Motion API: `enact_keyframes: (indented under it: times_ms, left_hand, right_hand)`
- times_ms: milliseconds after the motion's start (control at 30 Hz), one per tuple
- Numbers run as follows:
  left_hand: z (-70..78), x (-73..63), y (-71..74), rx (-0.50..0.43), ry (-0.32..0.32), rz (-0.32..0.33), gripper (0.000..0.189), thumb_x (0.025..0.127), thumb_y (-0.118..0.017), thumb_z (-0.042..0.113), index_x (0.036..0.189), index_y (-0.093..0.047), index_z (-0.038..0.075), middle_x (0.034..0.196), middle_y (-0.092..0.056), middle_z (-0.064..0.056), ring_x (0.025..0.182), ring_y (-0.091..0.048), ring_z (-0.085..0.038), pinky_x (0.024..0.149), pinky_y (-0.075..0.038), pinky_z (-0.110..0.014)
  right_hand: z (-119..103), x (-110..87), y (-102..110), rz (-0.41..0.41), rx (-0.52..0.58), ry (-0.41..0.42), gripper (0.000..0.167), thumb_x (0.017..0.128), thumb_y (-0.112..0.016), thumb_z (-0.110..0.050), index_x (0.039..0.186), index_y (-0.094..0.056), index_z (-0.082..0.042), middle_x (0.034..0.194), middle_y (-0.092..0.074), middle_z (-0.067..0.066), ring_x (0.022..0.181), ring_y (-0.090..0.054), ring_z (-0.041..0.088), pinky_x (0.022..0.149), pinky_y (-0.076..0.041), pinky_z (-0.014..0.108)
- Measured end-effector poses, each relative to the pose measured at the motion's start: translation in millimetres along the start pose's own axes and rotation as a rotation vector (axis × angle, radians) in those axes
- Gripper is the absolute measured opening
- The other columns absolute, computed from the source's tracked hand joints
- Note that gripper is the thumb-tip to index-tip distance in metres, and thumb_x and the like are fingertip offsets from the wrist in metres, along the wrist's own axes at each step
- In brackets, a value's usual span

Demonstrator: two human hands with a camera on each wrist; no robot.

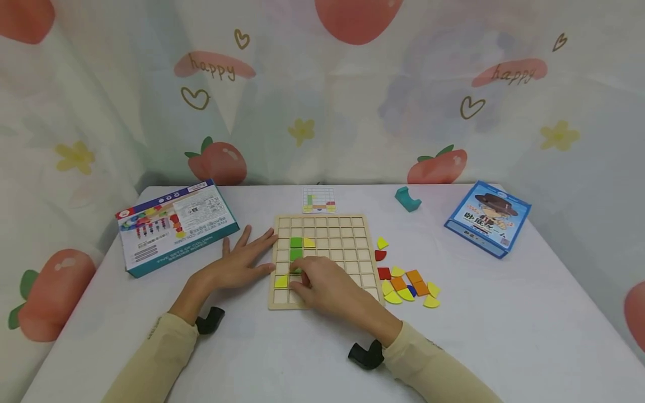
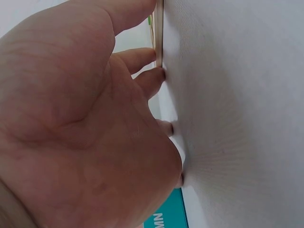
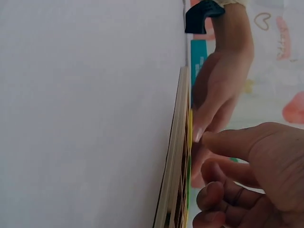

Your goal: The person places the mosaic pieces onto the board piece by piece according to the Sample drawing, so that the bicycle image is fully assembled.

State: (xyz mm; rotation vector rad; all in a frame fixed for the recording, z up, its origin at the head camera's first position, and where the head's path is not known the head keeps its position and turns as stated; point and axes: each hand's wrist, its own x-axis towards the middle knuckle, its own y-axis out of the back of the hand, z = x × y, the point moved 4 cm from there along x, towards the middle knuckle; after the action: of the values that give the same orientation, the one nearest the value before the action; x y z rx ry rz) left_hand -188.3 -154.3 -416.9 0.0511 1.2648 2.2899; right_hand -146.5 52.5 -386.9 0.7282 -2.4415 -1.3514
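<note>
My left hand (image 1: 239,266) has its fingers spread on the table, with fingertips against the left edge of a wooden grid board (image 1: 347,222). In the left wrist view, the palm (image 2: 95,109) is raised off the cloth. Over the board's lower left, my right hand (image 1: 322,282) has its index finger by a green tile (image 1: 297,271), which it partly covers. Thumb and index finger stand apart in the right wrist view, with no tile visible between them. Above lie another green tile (image 1: 296,254) and a yellow tile (image 1: 309,243); a second yellow tile (image 1: 281,281) sits lower left.
Right of the board are loose yellow, orange, red and blue pieces (image 1: 398,284). A pattern card (image 1: 319,193) lies behind it, with a teal curved piece (image 1: 407,200) farther right. A white-and-teal box (image 1: 176,226) and a blue box (image 1: 487,218) flank the table.
</note>
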Motion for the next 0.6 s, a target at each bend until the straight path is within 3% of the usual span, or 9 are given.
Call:
enact_keyframes:
  times_ms: [367, 600]
  left_hand:
    - [1.0, -0.3, 0.8, -0.013, -0.004, 0.008, 0.076, 0.106, -0.058, 0.047, 0.17, -0.026, 0.023, 0.181, -0.013, -0.005, 0.165, 0.018, -0.046, 0.117, 0.024, -0.081]
    - [0.2, -0.3, 0.4, -0.023, 0.002, -0.001, 0.076, 0.106, -0.058, 0.047, 0.17, -0.024, 0.024, 0.181, -0.012, -0.003, 0.165, 0.019, -0.044, 0.118, 0.025, -0.079]
  right_hand:
    - [41.5, -21.3, 38.0, 0.054, 0.008, -0.152, 0.033, 0.099, -0.076, -0.029, 0.127, -0.071, -0.012, 0.074, -0.058, -0.004, 0.059, -0.05, 0.012, 0.052, -0.037, 0.022]
    - [74.8, -31.4, 66.6, 0.098, -0.055, -0.184, 0.033, 0.099, -0.076, -0.026, 0.125, -0.071, -0.006, 0.076, -0.059, -0.001, 0.062, -0.051, 0.011, 0.054, -0.042, 0.022]
